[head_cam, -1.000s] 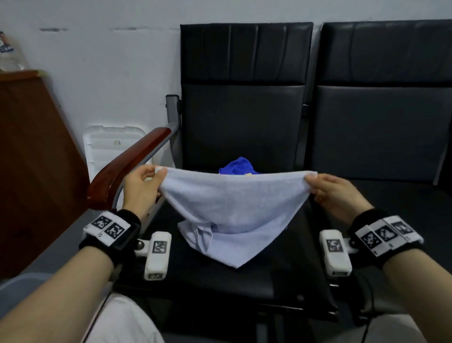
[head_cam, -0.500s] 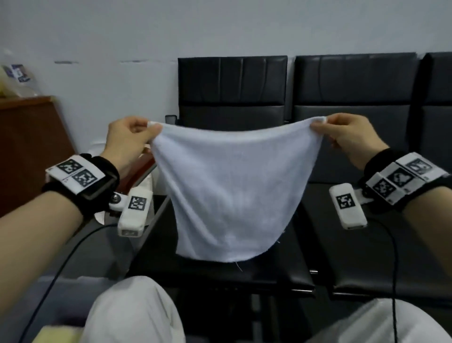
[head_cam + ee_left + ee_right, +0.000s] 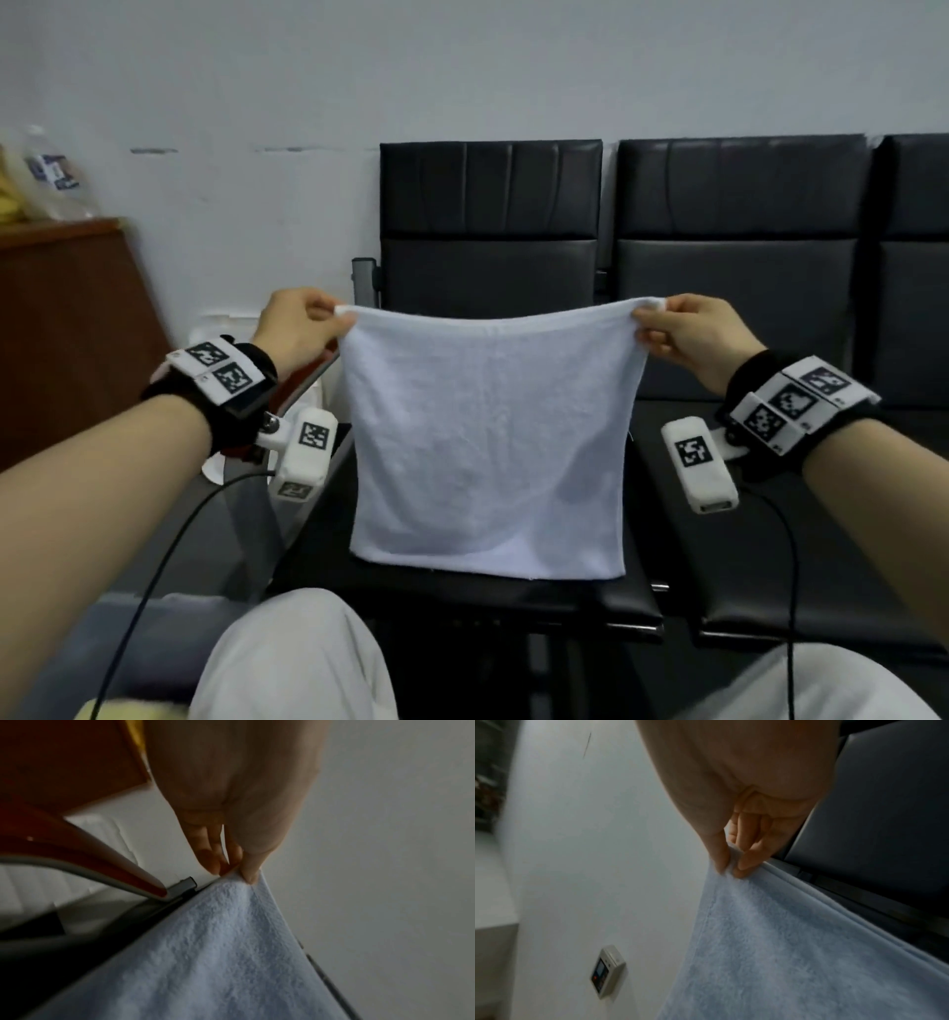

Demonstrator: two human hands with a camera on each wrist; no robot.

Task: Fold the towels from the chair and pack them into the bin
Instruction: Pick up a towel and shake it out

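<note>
A pale white-blue towel (image 3: pixel 488 442) hangs spread flat in the air in front of the black chair (image 3: pixel 488 231). My left hand (image 3: pixel 300 329) pinches its top left corner between thumb and fingers; the left wrist view shows that pinch on the towel (image 3: pixel 231 953). My right hand (image 3: pixel 683 329) pinches the top right corner, seen close in the right wrist view on the towel (image 3: pixel 795 953). The towel's lower edge hangs just above the chair seat (image 3: pixel 462 596) and hides most of it. The blue towel on the seat is hidden behind it.
A second black chair (image 3: pixel 744 246) stands to the right. A red-brown armrest (image 3: pixel 90 858) sits by my left hand, with a white lidded container (image 3: pixel 215 329) behind it and a brown cabinet (image 3: pixel 67 318) at far left. My knees (image 3: pixel 292 663) are below.
Both hands lifted the towel off the seat and stretched it out; it went from a drooping bunch to a flat hanging sheet. The view tilted upward.
</note>
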